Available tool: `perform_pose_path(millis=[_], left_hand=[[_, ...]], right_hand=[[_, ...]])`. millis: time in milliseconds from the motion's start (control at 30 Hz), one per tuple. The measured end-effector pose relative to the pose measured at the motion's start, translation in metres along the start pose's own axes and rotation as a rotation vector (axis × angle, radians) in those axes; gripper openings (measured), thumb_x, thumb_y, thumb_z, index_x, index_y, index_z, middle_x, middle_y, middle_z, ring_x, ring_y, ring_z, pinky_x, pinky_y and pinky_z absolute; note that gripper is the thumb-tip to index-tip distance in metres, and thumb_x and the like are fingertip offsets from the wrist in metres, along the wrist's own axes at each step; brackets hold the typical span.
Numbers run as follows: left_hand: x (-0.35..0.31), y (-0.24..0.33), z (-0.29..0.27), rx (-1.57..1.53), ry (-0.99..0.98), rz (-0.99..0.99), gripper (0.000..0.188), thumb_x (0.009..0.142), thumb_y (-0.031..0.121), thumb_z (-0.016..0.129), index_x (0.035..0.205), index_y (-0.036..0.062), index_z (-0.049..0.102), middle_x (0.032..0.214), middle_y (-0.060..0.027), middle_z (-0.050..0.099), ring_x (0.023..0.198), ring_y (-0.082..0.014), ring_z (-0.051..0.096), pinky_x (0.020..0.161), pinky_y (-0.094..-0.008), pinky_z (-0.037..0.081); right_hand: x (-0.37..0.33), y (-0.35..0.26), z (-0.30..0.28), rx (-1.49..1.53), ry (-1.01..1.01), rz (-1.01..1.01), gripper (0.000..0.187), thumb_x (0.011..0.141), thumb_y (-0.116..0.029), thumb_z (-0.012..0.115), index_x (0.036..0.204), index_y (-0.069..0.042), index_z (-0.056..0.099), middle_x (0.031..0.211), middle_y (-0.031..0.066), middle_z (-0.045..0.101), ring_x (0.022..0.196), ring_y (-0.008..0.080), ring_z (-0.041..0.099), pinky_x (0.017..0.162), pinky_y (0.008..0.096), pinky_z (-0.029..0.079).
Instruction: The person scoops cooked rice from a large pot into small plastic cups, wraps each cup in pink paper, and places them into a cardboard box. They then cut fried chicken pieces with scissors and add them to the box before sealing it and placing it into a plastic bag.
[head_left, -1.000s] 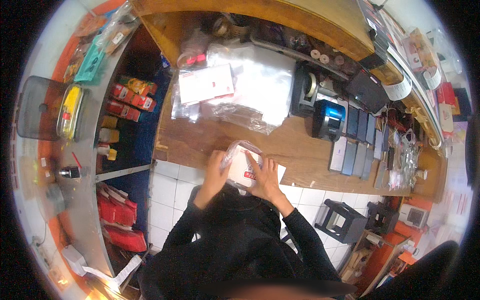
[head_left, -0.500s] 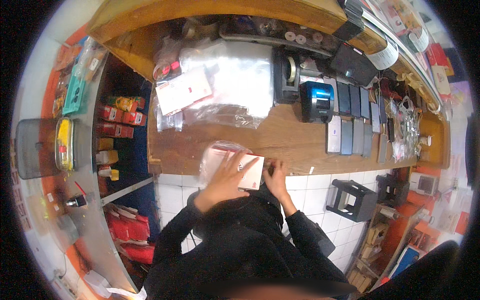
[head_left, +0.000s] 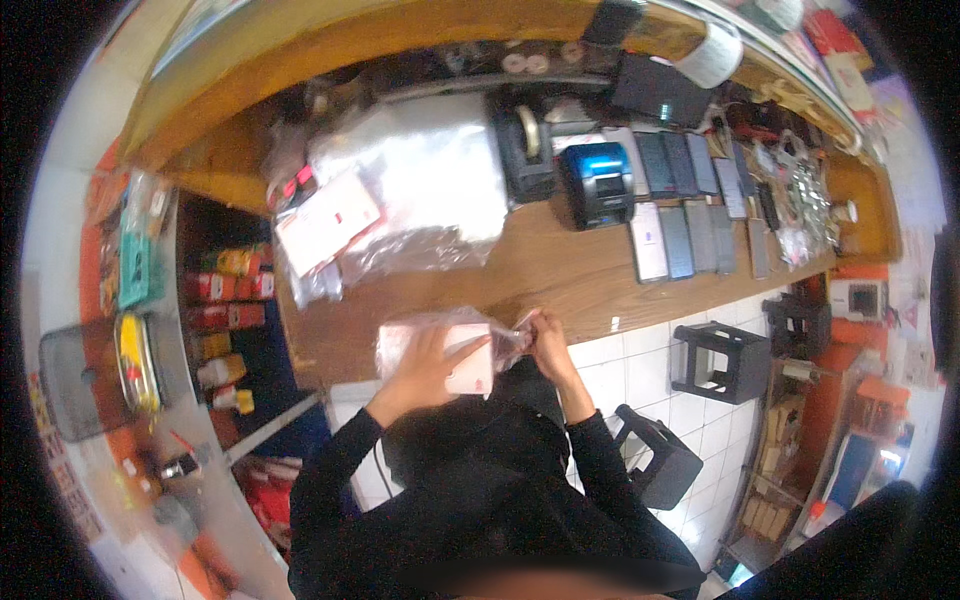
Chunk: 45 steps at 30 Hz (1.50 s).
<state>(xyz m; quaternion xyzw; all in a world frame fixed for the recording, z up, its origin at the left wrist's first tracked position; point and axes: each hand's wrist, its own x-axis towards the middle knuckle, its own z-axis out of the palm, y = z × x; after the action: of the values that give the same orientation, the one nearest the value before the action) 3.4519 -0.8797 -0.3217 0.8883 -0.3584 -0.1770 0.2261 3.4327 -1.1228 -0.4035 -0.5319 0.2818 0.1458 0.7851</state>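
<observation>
The right hand [head_left: 549,345] has its fingers together, apparently pinching the gathered end of some clear plastic film [head_left: 512,343], while the left hand [head_left: 422,368] lies spread on the pale box [head_left: 470,375], thumb apart from the fingers, a resting grip rather than a clasp. The box is at the near edge of the desk [head_left: 560,270], nearer the person than the compact blue-topped printer [head_left: 597,185] and left of it. As far as shows, the covering looks partly done: film lies along the box's far and left sides, but its right end stands out loose, not yet flat against the box; whether it passes underneath, I cannot tell. Compared with half a second ago, the film now stretches visibly between the box and the right hand, where that hand was close against the box's right end; the left hand remains on top, and the whole view has swung. Left of the printer, past a black tape dispenser [head_left: 527,150], are flat clear plastic bags [head_left: 420,160] with a white-and-red carton [head_left: 328,222] on their near left corner; right of the printer are rows of smartphones [head_left: 680,240].
</observation>
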Motion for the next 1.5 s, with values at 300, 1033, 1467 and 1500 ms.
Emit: perform_pose_path(millis=[300, 1033, 1467, 1500], left_hand=[[0.006, 0.016, -0.023, 0.017, 0.089, -0.131, 0.093, 0.067, 0.050, 0.074, 0.146, 0.0226, 0.032, 0.125, -0.0282, 0.036, 0.116, -0.0466, 0.035, 0.100, -0.0530, 0.027], [0.040, 0.042, 0.013, 0.133, 0.052, -0.008, 0.076, 0.076, 0.037, 0.067, 0.144, 0.0228, 0.036, 0.137, -0.0272, 0.032, 0.127, -0.0466, 0.027, 0.108, -0.0562, 0.019], [0.119, 0.054, 0.017, 0.080, 0.162, -0.060, 0.071, 0.073, 0.024, 0.074, 0.136, 0.0107, 0.044, 0.130, -0.0256, 0.043, 0.122, -0.0438, 0.038, 0.107, -0.0500, 0.028], [0.114, 0.067, 0.001, -0.016, 0.130, -0.085, 0.067, 0.074, 0.023, 0.073, 0.134, 0.0098, 0.045, 0.131, -0.0255, 0.042, 0.122, -0.0435, 0.038, 0.106, -0.0497, 0.028]], right_hand=[[0.034, 0.015, 0.015, -1.083, -0.301, -0.298, 0.039, 0.075, -0.014, 0.061, 0.110, 0.003, 0.061, 0.097, 0.0269, 0.065, 0.085, 0.0342, 0.065, 0.076, 0.0437, 0.050], [0.005, -0.068, 0.020, -0.740, 0.086, -0.529, 0.028, 0.088, -0.021, 0.058, 0.103, 0.002, 0.060, 0.091, 0.0227, 0.066, 0.086, 0.0348, 0.064, 0.075, 0.0415, 0.049], [0.056, -0.163, -0.170, -1.050, 0.681, -0.728, 0.025, 0.085, -0.006, 0.055, 0.108, -0.013, 0.047, 0.085, 0.0118, 0.070, 0.070, 0.0345, 0.065, 0.060, 0.0446, 0.048], [0.068, -0.157, -0.180, -1.166, 0.686, -0.664, 0.024, 0.086, -0.006, 0.053, 0.107, -0.013, 0.046, 0.082, 0.0126, 0.069, 0.071, 0.0349, 0.066, 0.059, 0.0460, 0.048]])
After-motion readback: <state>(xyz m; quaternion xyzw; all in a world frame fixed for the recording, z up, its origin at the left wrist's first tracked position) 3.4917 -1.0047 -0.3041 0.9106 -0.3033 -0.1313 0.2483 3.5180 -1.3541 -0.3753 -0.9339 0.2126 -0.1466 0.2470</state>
